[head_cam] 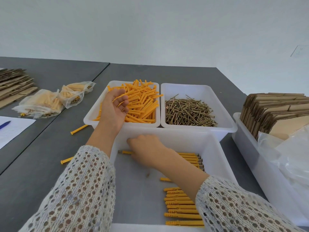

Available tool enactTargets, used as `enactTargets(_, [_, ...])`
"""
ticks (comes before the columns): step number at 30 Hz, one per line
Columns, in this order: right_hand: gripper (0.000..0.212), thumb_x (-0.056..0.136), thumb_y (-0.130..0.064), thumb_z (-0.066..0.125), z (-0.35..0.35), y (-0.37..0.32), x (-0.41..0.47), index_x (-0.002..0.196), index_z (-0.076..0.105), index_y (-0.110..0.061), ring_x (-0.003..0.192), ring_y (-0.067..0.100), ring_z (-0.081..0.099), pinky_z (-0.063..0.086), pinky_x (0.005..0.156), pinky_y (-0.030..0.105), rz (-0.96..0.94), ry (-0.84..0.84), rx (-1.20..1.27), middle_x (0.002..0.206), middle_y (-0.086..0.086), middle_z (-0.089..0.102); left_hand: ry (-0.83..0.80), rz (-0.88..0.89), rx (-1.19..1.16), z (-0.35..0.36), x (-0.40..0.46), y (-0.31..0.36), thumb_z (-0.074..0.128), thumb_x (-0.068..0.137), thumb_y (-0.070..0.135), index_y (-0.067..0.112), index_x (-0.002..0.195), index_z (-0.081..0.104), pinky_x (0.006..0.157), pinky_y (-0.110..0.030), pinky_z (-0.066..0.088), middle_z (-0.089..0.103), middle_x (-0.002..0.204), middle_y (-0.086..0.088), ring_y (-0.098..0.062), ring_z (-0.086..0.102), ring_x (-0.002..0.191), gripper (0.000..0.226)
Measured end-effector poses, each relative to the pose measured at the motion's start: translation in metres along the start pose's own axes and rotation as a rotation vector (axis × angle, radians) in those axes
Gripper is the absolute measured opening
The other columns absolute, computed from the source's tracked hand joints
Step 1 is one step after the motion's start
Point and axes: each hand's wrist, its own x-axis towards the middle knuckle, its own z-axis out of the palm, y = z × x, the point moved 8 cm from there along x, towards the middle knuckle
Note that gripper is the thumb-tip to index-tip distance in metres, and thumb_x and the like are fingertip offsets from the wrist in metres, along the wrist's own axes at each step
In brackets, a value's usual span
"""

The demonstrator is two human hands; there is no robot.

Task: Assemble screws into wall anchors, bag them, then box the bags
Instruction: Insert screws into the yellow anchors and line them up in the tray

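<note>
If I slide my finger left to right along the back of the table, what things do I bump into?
Flat cardboard stack → filled bags → bin of yellow anchors with the left hand in it → bin of screws → folded boxes.

Bright, even, diffuse light; no single source evident. Shadows soft and faint beneath the white bins on the grey table. No harsh glare. Wide-angle distortion: table edges splayed, sleeves stretched at bottom corners. Slight softness on right hand; centre sharp.
</note>
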Motion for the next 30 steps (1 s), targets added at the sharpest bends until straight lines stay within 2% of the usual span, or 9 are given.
enactTargets(2, [0.004,0.097,-0.019,0.05,-0.005,0.005,0.0,0.095,0.052,-0.015,0.096,0.032,0.059,0.035,0.067,0.031,0.002,-0.016,0.119,0.099,0.009,0.06,0.001,0.004,0.0,0.0,-0.001,0.0,0.055,0.095,0.027,0.013,0.099,0.067,0.061,-0.024,0.039,0.06,0.077,0.0,-0.011,0.052,0.066,0.019])
enactTargets(4, [0.012,0.096,-0.023,0.053,-0.014,0.011,0.0,0.086,0.05,-0.017,0.087,0.027,0.056,0.034,0.065,0.03,-0.002,-0.012,0.228,0.086,0.003,0.053,-0.004,0.01,0.006,0.0,0.0,-0.001,0.055,0.096,0.027,0.012,0.1,0.066,0.061,-0.024,0.039,0.06,0.077,0.0,-0.011,0.052,0.066,0.019])
enactTargets(7, [0.022,0.098,-0.024,0.055,-0.033,0.024,-0.005,0.079,0.054,-0.012,0.062,0.012,0.055,0.046,0.06,0.029,0.014,0.022,0.56,0.072,0.002,0.06,-0.008,0.021,0.029,0.001,0.001,-0.002,0.054,0.096,0.025,0.011,0.101,0.066,0.061,-0.024,0.04,0.06,0.075,0.0,-0.011,0.053,0.064,0.019])
enactTargets(10, [0.023,0.099,-0.02,0.053,-0.065,0.049,-0.012,0.079,0.056,-0.009,0.042,0.0,0.048,0.045,0.048,0.019,0.07,0.26,0.845,0.067,0.008,0.068,0.004,0.033,0.056,0.0,0.001,-0.002,0.055,0.096,0.023,0.01,0.101,0.067,0.06,-0.023,0.041,0.061,0.072,0.001,-0.01,0.054,0.062,0.018])
enactTargets(13, [0.023,0.099,-0.018,0.051,-0.088,0.09,-0.026,0.081,0.057,-0.005,0.049,0.005,0.05,0.046,0.054,0.027,0.206,0.599,0.802,0.067,0.01,0.065,0.004,0.035,0.054,0.001,0.001,-0.003,0.056,0.095,0.023,0.009,0.104,0.067,0.06,-0.023,0.042,0.062,0.072,0.001,-0.011,0.055,0.063,0.019])
enactTargets(16, [0.025,0.098,-0.019,0.049,-0.081,0.127,-0.038,0.077,0.052,-0.006,0.058,0.025,0.052,0.043,0.055,0.039,0.39,0.717,0.596,0.065,0.012,0.058,-0.005,0.023,0.057,0.002,0.002,-0.004,0.057,0.095,0.022,0.009,0.105,0.067,0.061,-0.024,0.042,0.063,0.073,0.0,-0.011,0.055,0.063,0.02])
enactTargets(19, [0.021,0.098,-0.018,0.046,-0.068,0.155,-0.047,0.081,0.053,-0.008,0.06,0.023,0.048,0.032,0.05,0.03,0.571,0.713,0.363,0.066,0.004,0.053,-0.012,0.016,0.057,0.002,0.003,-0.005,0.057,0.094,0.023,0.01,0.104,0.068,0.061,-0.023,0.043,0.063,0.073,0.0,-0.011,0.055,0.064,0.019])
enactTargets(24, [0.014,0.094,-0.015,0.045,-0.036,0.186,-0.045,0.098,0.054,-0.005,0.091,0.031,0.057,0.049,0.071,0.041,0.732,0.467,0.402,0.098,0.013,0.06,-0.008,-0.001,0.047,0.002,0.003,-0.005,0.058,0.094,0.022,0.01,0.102,0.068,0.058,-0.022,0.043,0.063,0.071,0.0,-0.011,0.055,0.061,0.018])
enactTargets(30, [0.017,0.094,-0.026,0.043,-0.018,0.192,-0.043,0.087,0.05,-0.012,0.071,0.022,0.048,0.037,0.064,0.031,0.808,0.203,0.409,0.077,0.001,0.05,-0.007,0.006,0.042,0.002,0.001,-0.005,0.058,0.094,0.022,0.009,0.103,0.068,0.059,-0.022,0.043,0.063,0.071,0.0,-0.01,0.056,0.06,0.019])
